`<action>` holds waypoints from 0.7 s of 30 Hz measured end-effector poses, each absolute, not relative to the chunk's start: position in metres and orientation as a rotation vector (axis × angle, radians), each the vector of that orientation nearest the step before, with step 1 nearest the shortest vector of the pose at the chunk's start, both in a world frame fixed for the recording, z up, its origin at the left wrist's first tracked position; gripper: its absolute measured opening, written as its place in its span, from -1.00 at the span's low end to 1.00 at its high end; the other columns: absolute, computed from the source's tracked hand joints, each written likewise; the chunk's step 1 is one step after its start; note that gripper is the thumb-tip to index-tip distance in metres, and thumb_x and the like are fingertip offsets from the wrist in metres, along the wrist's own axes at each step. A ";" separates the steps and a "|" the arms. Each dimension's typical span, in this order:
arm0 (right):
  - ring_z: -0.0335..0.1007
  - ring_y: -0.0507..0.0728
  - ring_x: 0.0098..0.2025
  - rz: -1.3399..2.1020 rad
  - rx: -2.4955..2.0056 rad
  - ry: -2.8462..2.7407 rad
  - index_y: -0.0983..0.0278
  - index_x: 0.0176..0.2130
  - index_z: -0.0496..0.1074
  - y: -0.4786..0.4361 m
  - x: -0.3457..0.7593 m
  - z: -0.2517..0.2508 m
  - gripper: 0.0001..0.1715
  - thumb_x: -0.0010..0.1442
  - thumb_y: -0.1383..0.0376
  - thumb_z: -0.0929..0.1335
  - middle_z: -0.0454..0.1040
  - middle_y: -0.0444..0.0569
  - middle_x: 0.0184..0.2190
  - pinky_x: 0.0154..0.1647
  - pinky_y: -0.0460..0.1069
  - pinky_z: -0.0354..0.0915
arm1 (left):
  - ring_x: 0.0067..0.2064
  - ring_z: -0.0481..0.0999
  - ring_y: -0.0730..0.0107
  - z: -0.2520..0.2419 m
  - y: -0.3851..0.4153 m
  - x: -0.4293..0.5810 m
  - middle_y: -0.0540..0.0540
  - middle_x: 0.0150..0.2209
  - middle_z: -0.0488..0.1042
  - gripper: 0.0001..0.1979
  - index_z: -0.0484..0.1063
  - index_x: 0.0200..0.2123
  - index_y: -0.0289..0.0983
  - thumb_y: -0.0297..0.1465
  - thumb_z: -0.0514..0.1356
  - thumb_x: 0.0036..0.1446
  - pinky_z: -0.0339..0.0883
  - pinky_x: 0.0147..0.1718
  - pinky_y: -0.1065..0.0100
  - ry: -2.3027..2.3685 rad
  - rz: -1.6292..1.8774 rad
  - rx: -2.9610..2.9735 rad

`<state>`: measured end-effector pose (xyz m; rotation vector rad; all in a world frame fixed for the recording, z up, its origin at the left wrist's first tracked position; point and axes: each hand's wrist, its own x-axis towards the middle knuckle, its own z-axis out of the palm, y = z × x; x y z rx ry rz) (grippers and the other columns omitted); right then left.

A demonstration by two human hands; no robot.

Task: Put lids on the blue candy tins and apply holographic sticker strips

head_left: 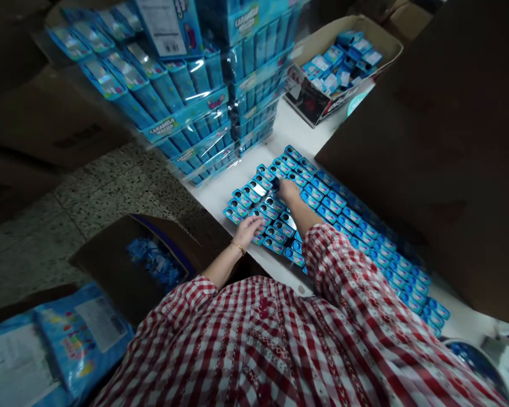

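Rows of small light-blue boxes [327, 203] stand close together on the white table in front of me. Those at the left end show round dark openings in their tops; many farther right show blue in that spot. My right hand [287, 191] is closed over the left part of the rows, with a small dark blue piece [275, 183] at its fingertips, its exact kind too blurred to tell. Nearer to me, my left hand [249, 229], with a bracelet at the wrist, rests at the boxes' near edge, its fingers loosely bent and apart. Nothing shows in it.
Plastic-wrapped stacks of blue display packs [186, 121] rise at the back left. Behind the rows sits an open carton [309, 102] of blue boxes. A large brown cardboard box [428, 141] borders the right. Lower left are a carton [110, 265] with blue pieces and blue bags [82, 339].
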<state>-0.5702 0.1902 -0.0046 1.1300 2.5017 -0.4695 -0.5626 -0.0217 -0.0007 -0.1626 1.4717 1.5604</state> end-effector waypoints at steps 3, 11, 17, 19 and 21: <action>0.43 0.12 -0.14 -0.752 1.370 2.779 0.30 -0.03 0.40 0.195 -0.492 0.010 -0.63 0.19 0.22 0.28 0.51 0.06 -0.17 -0.09 -0.02 0.29 | -0.47 0.44 0.56 0.001 -0.022 -0.553 -0.06 -0.43 0.51 -0.84 0.48 -0.35 -0.33 -0.40 0.30 -0.05 0.24 -0.48 0.50 1.465 1.508 -0.132; 0.38 0.20 -0.18 0.061 3.068 2.218 0.40 -0.17 0.44 0.187 -0.053 0.040 -0.64 0.12 0.22 0.25 0.47 0.14 -0.22 -0.06 0.10 0.27 | -0.42 0.48 0.48 0.011 0.006 -0.473 -0.11 -0.38 0.54 -0.64 0.48 -0.31 -0.34 -0.28 0.38 -0.19 0.30 -0.42 0.45 1.331 1.136 0.140; 0.31 0.33 0.05 -0.167 3.406 0.661 0.54 0.08 0.28 0.113 0.164 0.021 -0.36 0.10 0.21 0.34 0.37 0.39 0.00 0.09 0.15 0.20 | -0.36 0.50 0.44 0.027 0.041 -0.408 -0.10 -0.35 0.55 -0.49 0.48 -0.29 -0.33 -0.20 0.44 -0.36 0.33 -0.38 0.44 1.352 0.943 0.254; 0.28 0.34 0.09 -0.402 3.342 0.550 0.55 0.14 0.20 0.106 0.192 0.002 -0.16 0.01 0.14 0.42 0.33 0.41 0.05 0.11 0.14 0.20 | -0.35 0.51 0.42 0.030 0.054 -0.385 -0.10 -0.35 0.56 -0.47 0.48 -0.29 -0.34 -0.20 0.45 -0.39 0.35 -0.37 0.43 1.372 0.890 0.278; 0.25 0.37 0.12 -0.589 3.235 0.532 0.54 0.21 0.10 0.110 0.204 -0.019 0.11 -0.14 0.06 0.49 0.28 0.43 0.09 0.10 0.16 0.21 | -0.35 0.51 0.41 0.032 0.066 -0.362 -0.11 -0.35 0.56 -0.47 0.49 -0.29 -0.34 -0.20 0.45 -0.39 0.36 -0.38 0.42 1.386 0.852 0.301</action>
